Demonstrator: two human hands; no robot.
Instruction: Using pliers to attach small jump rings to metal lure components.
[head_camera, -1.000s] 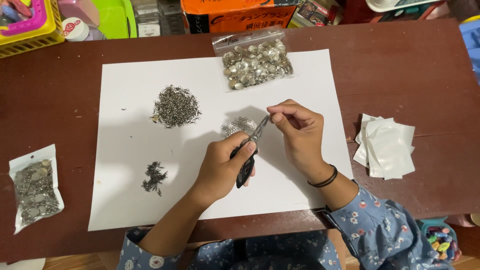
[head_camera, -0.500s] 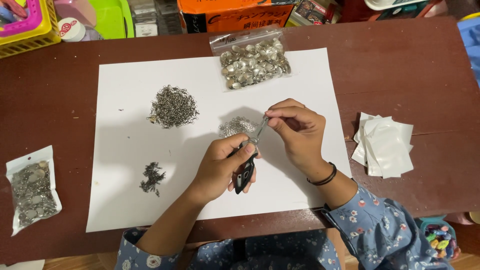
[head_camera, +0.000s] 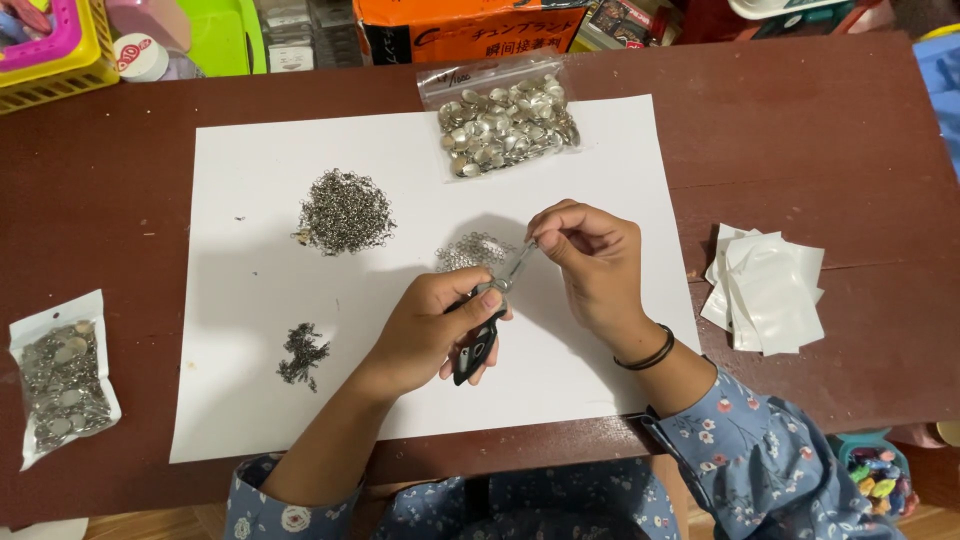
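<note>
At frame centre, over the white paper sheet (head_camera: 250, 400), our left hand (head_camera: 425, 335) was clamped on the black-handled pliers (head_camera: 480, 335); they looked rigid, best held by the handles. Our right hand (head_camera: 590, 255) pinched a tiny, light, easily dropped metal piece at their tip.

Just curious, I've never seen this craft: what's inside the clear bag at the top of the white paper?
The clear bag holds many small round silvery metal pieces, shiny and disc-like, piled on one another. The lower ones are covered by those on top, so their number and exact shape cannot be told.
</note>
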